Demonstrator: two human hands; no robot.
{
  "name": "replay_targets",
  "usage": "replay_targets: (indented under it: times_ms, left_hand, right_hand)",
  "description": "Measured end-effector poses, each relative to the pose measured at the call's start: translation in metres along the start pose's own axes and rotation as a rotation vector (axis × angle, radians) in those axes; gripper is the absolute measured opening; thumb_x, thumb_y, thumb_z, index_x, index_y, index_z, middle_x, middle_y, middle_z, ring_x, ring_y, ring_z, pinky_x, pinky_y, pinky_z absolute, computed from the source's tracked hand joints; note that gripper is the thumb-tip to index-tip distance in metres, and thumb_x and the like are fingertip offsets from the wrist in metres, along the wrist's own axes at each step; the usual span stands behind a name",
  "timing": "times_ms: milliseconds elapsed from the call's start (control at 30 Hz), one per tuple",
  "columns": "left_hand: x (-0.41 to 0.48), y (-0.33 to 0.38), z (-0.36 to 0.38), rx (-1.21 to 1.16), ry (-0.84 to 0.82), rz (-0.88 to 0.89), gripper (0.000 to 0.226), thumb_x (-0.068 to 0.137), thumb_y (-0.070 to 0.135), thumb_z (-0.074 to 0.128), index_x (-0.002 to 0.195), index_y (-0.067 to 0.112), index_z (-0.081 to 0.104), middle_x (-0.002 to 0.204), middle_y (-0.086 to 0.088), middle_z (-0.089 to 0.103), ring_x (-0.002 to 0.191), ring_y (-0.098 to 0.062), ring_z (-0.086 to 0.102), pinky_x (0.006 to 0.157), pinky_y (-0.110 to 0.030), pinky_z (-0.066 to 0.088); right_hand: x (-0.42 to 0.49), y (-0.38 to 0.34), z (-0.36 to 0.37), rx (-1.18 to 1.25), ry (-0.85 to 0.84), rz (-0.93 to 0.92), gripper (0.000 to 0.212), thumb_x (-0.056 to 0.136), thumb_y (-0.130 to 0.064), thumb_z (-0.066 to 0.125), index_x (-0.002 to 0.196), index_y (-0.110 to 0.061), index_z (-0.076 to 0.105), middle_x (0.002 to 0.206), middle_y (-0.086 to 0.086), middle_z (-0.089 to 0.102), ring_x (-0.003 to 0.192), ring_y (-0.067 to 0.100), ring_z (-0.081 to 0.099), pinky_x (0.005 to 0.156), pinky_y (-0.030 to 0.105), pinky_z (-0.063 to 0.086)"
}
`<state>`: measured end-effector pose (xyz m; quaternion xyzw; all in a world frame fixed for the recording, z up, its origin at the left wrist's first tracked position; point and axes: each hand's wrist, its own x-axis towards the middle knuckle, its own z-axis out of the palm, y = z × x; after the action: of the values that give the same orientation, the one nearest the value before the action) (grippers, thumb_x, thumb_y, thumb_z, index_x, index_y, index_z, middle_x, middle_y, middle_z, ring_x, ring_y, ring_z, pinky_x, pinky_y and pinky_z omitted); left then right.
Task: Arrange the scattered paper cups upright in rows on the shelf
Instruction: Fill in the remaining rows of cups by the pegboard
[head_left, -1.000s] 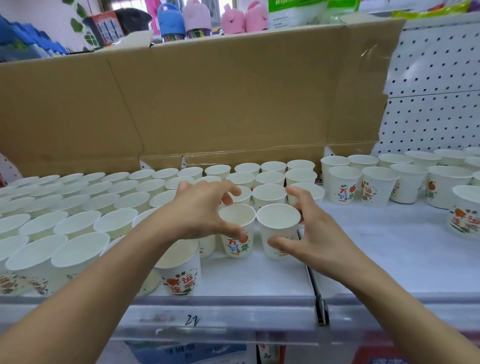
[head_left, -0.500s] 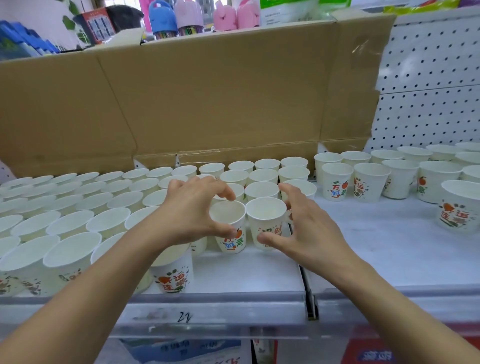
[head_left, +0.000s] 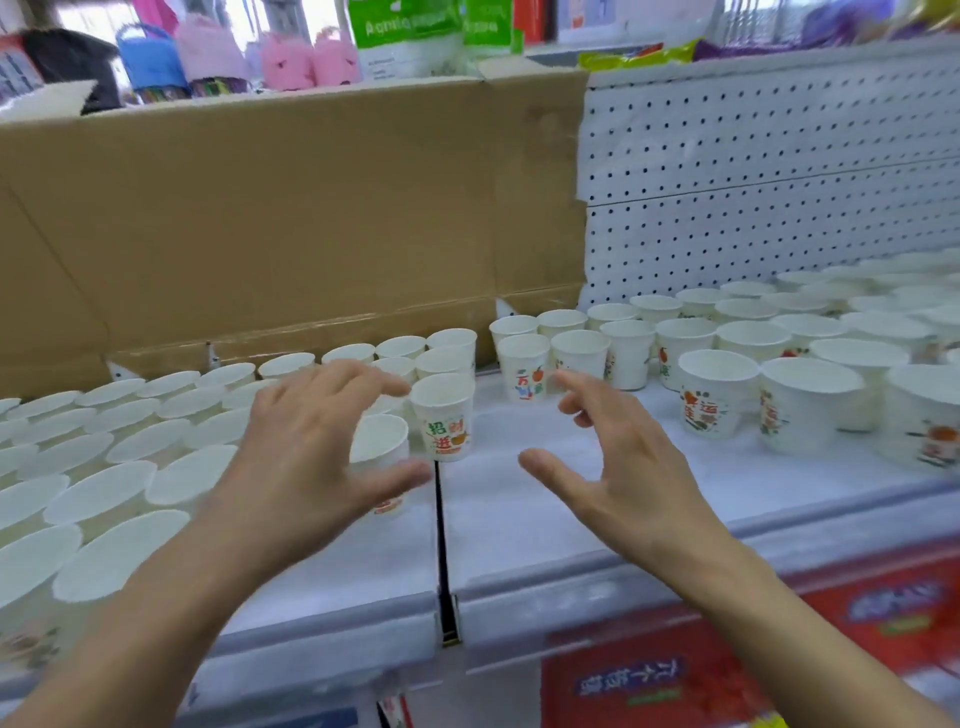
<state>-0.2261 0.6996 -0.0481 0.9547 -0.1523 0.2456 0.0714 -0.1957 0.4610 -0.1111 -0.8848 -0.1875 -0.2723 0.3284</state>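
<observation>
White paper cups with red and green print stand upright on the white shelf (head_left: 545, 519). Tight rows of cups (head_left: 104, 478) fill the left part. At the right end of those rows stand one printed cup (head_left: 444, 415) and a cup (head_left: 379, 447) partly hidden behind my left hand. A looser group of cups (head_left: 727, 364) stands on the right part. My left hand (head_left: 311, 457) hovers over the row's end, fingers spread, holding nothing. My right hand (head_left: 618, 467) hangs open above the bare gap between the two groups.
A brown cardboard sheet (head_left: 285, 218) lines the back on the left, white pegboard (head_left: 769, 176) on the right. A dark seam (head_left: 441, 545) splits the shelf in two. Toys and packets (head_left: 311, 57) sit above, and red boxes (head_left: 779, 654) stand below the shelf edge.
Both hands have let go of the two front cups and opened. The view has swung right, and my right hand has moved right over the bare shelf.
</observation>
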Motion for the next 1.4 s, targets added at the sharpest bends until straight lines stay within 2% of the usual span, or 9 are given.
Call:
replay_targets:
  times_ms: [200,367,433,533,733,933,1133,1267,1400]
  left_hand:
    - [0.063,0.122,0.068,-0.452,-0.089,0.206,0.06,0.084,0.048,0.064,0.138,0.035,0.041,0.143,0.017,0.036,0.13,-0.001,0.032,0.103,-0.017,0.024]
    - [0.128,0.178,0.124,-0.394,-0.139,0.217,0.042,0.092,0.029,0.059,0.134,0.026,0.052,0.141,0.006,0.048,0.132,-0.014,0.035,0.11,-0.033,0.029]
    - [0.138,0.187,0.131,-0.314,-0.123,0.181,0.028,0.092,0.026,0.059,0.12,0.028,0.063,0.126,0.006,0.06,0.123,-0.016,0.044,0.102,-0.039,0.037]
    - [0.134,0.19,0.128,-0.25,-0.037,0.134,0.018,0.092,0.027,0.059,0.106,0.03,0.071,0.106,0.01,0.069,0.108,-0.016,0.051,0.092,-0.035,0.035]
    - [0.07,0.16,0.093,-0.23,0.175,0.075,0.016,0.089,0.034,0.064,0.101,0.032,0.073,0.093,0.01,0.067,0.095,-0.015,0.051,0.08,-0.032,0.029]
    - [0.006,0.09,0.046,-0.166,0.266,-0.097,0.01,0.083,0.033,0.07,0.092,0.034,0.074,0.085,0.015,0.065,0.086,-0.011,0.049,0.076,-0.032,0.026]
    - [-0.034,0.035,0.014,-0.049,0.216,-0.216,0.01,0.08,0.03,0.074,0.09,0.034,0.075,0.082,0.014,0.066,0.081,-0.014,0.053,0.077,-0.043,0.044]
    - [-0.054,0.015,0.001,0.014,0.232,-0.236,0.011,0.081,0.032,0.072,0.091,0.034,0.075,0.085,0.013,0.067,0.087,-0.015,0.054,0.077,-0.036,0.032]
    - [-0.065,-0.006,-0.01,0.056,0.226,-0.251,0.011,0.08,0.032,0.073,0.091,0.034,0.075,0.084,0.014,0.066,0.084,-0.016,0.055,0.079,-0.039,0.035]
  right_hand:
    - [-0.006,0.086,-0.063,-0.294,0.311,0.06,0.049,0.078,-0.035,0.059,0.122,-0.014,0.056,0.118,0.006,0.058,0.11,0.032,0.049,0.092,0.035,0.033]
    - [-0.006,0.14,-0.107,-0.582,0.197,0.127,0.034,0.08,-0.007,0.066,0.114,-0.002,0.062,0.112,0.02,0.061,0.105,0.042,0.048,0.085,0.049,0.045]
    - [-0.006,0.149,-0.114,-0.578,0.105,0.16,0.022,0.082,-0.005,0.064,0.104,-0.004,0.067,0.109,0.017,0.062,0.107,0.038,0.046,0.08,0.046,0.048]
    - [-0.007,0.152,-0.118,-0.528,0.056,0.12,0.006,0.086,-0.007,0.063,0.09,-0.008,0.066,0.104,0.009,0.061,0.103,0.032,0.046,0.07,0.04,0.047]
    - [-0.005,0.125,-0.099,-0.2,0.125,-0.098,0.009,0.081,-0.006,0.071,0.089,-0.011,0.073,0.099,0.002,0.058,0.097,0.025,0.045,0.078,0.02,0.026]
    - [0.009,0.07,-0.048,0.109,0.004,-0.147,0.013,0.085,-0.009,0.068,0.094,-0.018,0.074,0.1,-0.002,0.055,0.095,0.016,0.049,0.077,0.026,0.042]
    - [0.027,0.03,0.003,0.107,-0.132,-0.23,0.013,0.087,-0.007,0.066,0.097,-0.013,0.073,0.106,0.0,0.058,0.1,0.017,0.055,0.081,0.023,0.039]
    - [0.034,0.02,0.018,0.096,-0.191,-0.227,0.015,0.088,-0.007,0.064,0.099,-0.014,0.073,0.108,0.0,0.059,0.097,0.019,0.056,0.081,0.024,0.041]
    - [0.038,0.015,0.024,0.089,-0.215,-0.222,0.016,0.089,-0.006,0.063,0.099,-0.015,0.073,0.111,-0.001,0.06,0.099,0.019,0.057,0.085,0.03,0.046]
